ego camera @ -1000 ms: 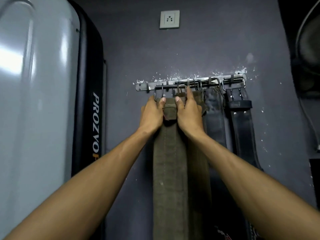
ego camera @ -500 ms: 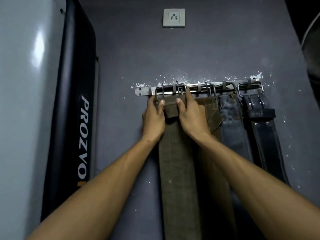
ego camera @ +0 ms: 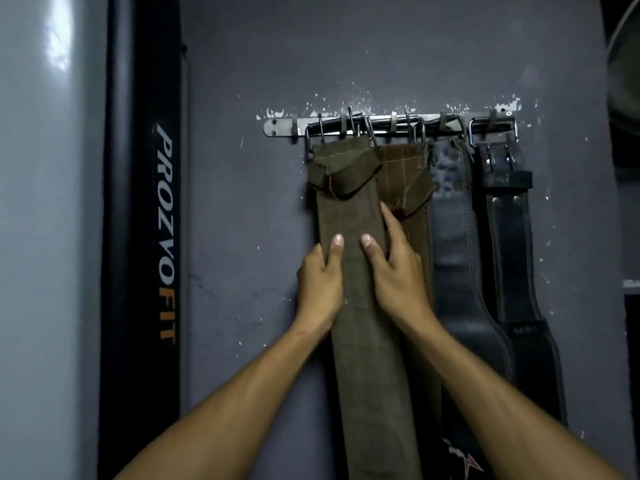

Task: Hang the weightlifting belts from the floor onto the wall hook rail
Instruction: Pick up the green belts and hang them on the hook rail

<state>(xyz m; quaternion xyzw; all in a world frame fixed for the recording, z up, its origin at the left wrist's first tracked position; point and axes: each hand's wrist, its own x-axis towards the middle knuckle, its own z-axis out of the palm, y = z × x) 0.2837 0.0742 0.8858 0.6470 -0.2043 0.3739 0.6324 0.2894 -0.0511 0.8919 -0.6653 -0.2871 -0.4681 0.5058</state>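
Note:
An olive green fabric belt [ego camera: 349, 216] hangs by its buckle from the left end of the metal hook rail [ego camera: 280, 127] on the grey wall. My left hand [ego camera: 320, 282] grips its left edge, thumb on the front. My right hand [ego camera: 394, 275] holds its right edge, thumb on the front and fingers spread behind. To the right hang a brown belt [ego camera: 405, 168], a dark leather belt [ego camera: 453, 244] and a black leather belt [ego camera: 509, 244].
A tall black padded column [ego camera: 145, 237] marked PROZVOFIT stands to the left, beside a glossy grey panel [ego camera: 45, 237]. Dark equipment [ego camera: 623, 81] shows at the right edge. The rail's leftmost hook [ego camera: 294, 128] carries nothing.
Both hands slid down from the belt's top at the rail to its middle. The green belt now hangs from the rail by itself. The view moved closer and lower.

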